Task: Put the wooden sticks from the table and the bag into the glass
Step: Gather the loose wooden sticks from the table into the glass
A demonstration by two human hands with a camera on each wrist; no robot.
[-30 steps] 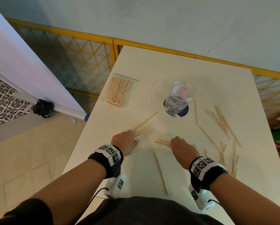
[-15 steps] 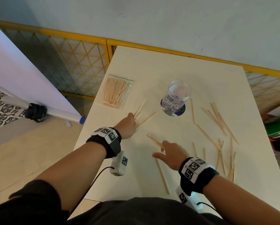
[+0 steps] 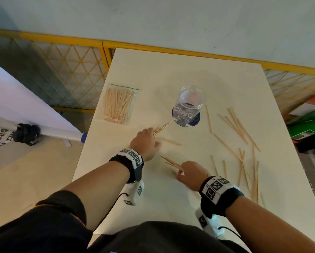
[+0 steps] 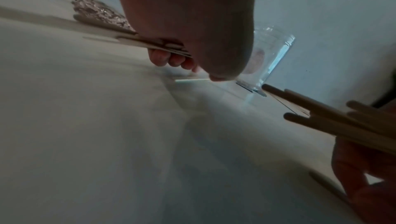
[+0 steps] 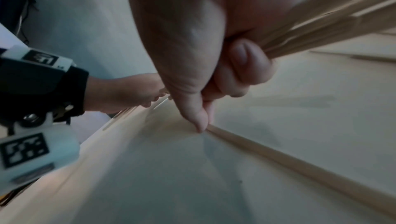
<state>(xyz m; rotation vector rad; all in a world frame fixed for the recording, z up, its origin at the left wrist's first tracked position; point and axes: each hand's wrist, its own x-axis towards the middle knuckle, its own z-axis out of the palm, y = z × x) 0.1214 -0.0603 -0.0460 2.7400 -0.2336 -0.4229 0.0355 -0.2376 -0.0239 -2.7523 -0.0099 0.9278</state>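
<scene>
A clear glass (image 3: 190,105) stands upright mid-table on a purple coaster, with no sticks in it. My left hand (image 3: 146,141) grips a small bundle of wooden sticks (image 3: 161,127) whose tips point at the glass base; its thumb tip reaches down to a loose stick (image 4: 191,80) on the table. My right hand (image 3: 191,172) holds a few sticks (image 3: 172,162) in curled fingers, while its thumb (image 5: 199,117) touches the end of another stick (image 5: 278,158) lying flat. A zip bag of sticks (image 3: 118,105) lies at the table's left edge. Several loose sticks (image 3: 238,125) are scattered at right.
The white table (image 3: 189,70) ends close behind the bag at left and near my body in front. A yellow-framed mesh fence (image 3: 70,57) runs behind it. A rolled white screen with a black clamp (image 3: 26,133) lies on the floor at left.
My left hand has carried its bundle forward and right, toward the glass. My right hand has drawn back toward me with its sticks and set its thumb on the long stick lying near me.
</scene>
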